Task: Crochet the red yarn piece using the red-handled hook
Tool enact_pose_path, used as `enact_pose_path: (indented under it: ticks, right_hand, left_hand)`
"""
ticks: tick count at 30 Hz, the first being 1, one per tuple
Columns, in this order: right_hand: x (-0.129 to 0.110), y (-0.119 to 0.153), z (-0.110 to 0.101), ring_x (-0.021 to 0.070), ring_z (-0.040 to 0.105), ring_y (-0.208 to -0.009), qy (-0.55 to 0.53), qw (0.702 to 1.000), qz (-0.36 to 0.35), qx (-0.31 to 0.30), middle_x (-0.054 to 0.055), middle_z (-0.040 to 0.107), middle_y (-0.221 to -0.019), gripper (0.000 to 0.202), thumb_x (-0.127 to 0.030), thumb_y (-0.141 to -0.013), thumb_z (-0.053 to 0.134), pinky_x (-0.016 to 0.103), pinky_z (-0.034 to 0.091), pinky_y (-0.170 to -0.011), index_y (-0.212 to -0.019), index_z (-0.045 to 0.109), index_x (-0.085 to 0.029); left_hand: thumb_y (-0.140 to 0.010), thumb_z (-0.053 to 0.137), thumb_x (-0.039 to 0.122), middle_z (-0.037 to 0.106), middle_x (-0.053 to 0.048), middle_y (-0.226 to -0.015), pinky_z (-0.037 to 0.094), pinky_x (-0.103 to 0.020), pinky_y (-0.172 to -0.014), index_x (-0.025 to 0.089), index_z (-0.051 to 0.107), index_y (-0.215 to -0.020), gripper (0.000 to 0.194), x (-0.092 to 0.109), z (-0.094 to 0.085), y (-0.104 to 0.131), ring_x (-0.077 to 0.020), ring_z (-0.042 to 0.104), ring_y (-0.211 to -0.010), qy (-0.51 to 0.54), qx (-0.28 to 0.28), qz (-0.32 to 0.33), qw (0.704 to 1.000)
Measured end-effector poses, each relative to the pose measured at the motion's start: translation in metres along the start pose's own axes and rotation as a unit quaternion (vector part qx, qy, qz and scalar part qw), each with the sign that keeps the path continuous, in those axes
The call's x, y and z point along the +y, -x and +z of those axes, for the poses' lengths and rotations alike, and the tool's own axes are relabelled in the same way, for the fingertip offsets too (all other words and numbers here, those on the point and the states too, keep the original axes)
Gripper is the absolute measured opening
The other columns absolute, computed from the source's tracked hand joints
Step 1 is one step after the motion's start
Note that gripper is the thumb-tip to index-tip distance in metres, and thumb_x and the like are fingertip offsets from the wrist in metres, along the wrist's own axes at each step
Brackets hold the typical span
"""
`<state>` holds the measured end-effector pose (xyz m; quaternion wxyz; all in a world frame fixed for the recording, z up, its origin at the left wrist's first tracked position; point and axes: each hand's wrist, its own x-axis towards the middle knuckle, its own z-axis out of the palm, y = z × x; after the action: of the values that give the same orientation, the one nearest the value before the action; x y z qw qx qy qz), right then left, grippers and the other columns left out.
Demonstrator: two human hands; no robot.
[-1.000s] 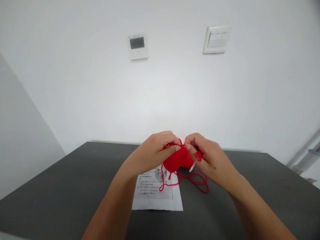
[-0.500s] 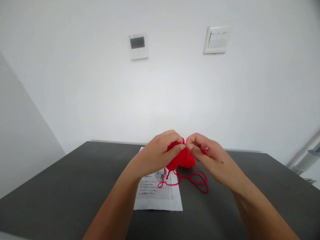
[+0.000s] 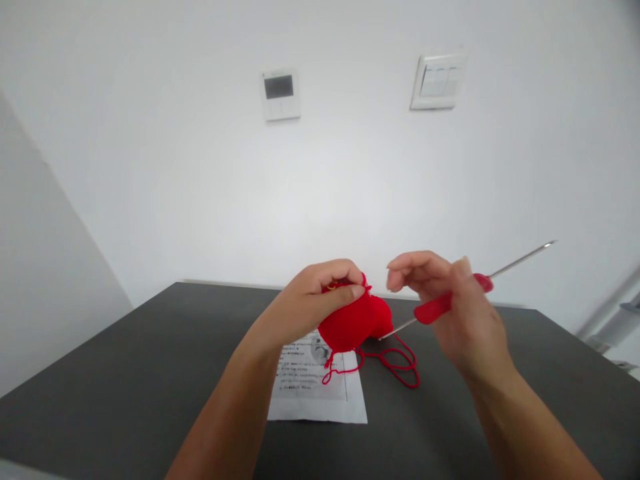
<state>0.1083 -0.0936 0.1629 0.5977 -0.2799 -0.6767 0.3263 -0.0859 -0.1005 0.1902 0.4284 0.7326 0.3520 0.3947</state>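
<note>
My left hand (image 3: 320, 293) pinches the upper edge of a red crocheted piece (image 3: 346, 328) between thumb and fingers. A small yellow bit shows at that edge beneath the fingers. My right hand (image 3: 457, 307) is apart from the piece, off to its right, and holds a crochet hook (image 3: 436, 308) with a red grip and a metal shaft out of each end. One shaft points up to the right; the other slants down toward a red ball of yarn (image 3: 383, 315) behind the piece. Loose red yarn (image 3: 400, 369) trails in loops on the table.
A printed sheet of paper (image 3: 320, 408) lies on the dark table (image 3: 150, 373), partly under the red piece. At the table's far edge rises a white wall (image 3: 325, 180), bearing a small panel with a screen (image 3: 281, 97) and a light switch (image 3: 439, 82).
My right hand has moved right, away from the piece, and the hook has swung into view across it. The red piece has tilted lower in my left hand, showing more of its surface.
</note>
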Motion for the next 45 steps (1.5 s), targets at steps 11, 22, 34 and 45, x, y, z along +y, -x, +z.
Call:
enact_pose_path:
  ticks: [11,22,34,45]
  right_hand:
    - [-0.012,0.006,0.004,0.0169,0.047,-0.041,-0.079,0.988,-0.066,0.117,0.001,0.047,-0.042,0.059,-0.063,-0.092,0.031,0.032,0.035,-0.043,-0.061,0.061,-0.023]
    - [-0.008,0.008,0.007,0.0176,0.051,-0.046,-0.083,0.99,-0.049,0.106,0.002,0.053,-0.047,0.058,-0.067,-0.089,0.037,0.033,0.038,-0.048,-0.066,0.064,-0.021]
    - [-0.009,0.008,0.009,0.0169,0.05,-0.044,-0.109,0.988,-0.052,0.091,0.002,0.053,-0.046,0.057,-0.068,-0.087,0.041,0.032,0.038,-0.045,-0.065,0.064,-0.022]
    - [-0.007,0.007,0.008,0.0137,0.051,-0.044,-0.15,0.982,-0.074,0.087,0.001,0.056,-0.047,0.057,-0.066,-0.087,0.045,0.028,0.038,-0.044,-0.064,0.067,-0.019]
  left_hand:
    - [-0.083,0.058,0.035,0.051,0.004,-0.061,0.034,-0.021,-0.05,0.018,0.054,-0.072,0.021,-0.002,0.001,-0.001,-0.008,0.045,-0.052,0.052,-0.004,-0.023,0.998]
    - [-0.085,0.059,0.032,0.051,0.004,-0.061,0.034,-0.02,-0.05,0.017,0.054,-0.071,0.02,0.001,0.002,0.001,-0.0071,0.045,-0.052,0.057,-0.018,-0.013,0.998]
    - [-0.085,0.058,0.03,0.052,0.004,-0.063,0.033,-0.019,-0.049,0.016,0.055,-0.073,0.019,0.002,0.003,0.001,-0.0064,0.046,-0.053,0.05,-0.031,-0.008,0.998]
    - [-0.086,0.058,0.031,0.053,0.004,-0.066,0.034,-0.018,-0.049,0.016,0.056,-0.075,0.018,0.001,0.001,0.001,-0.0065,0.047,-0.054,0.052,-0.042,-0.012,0.998]
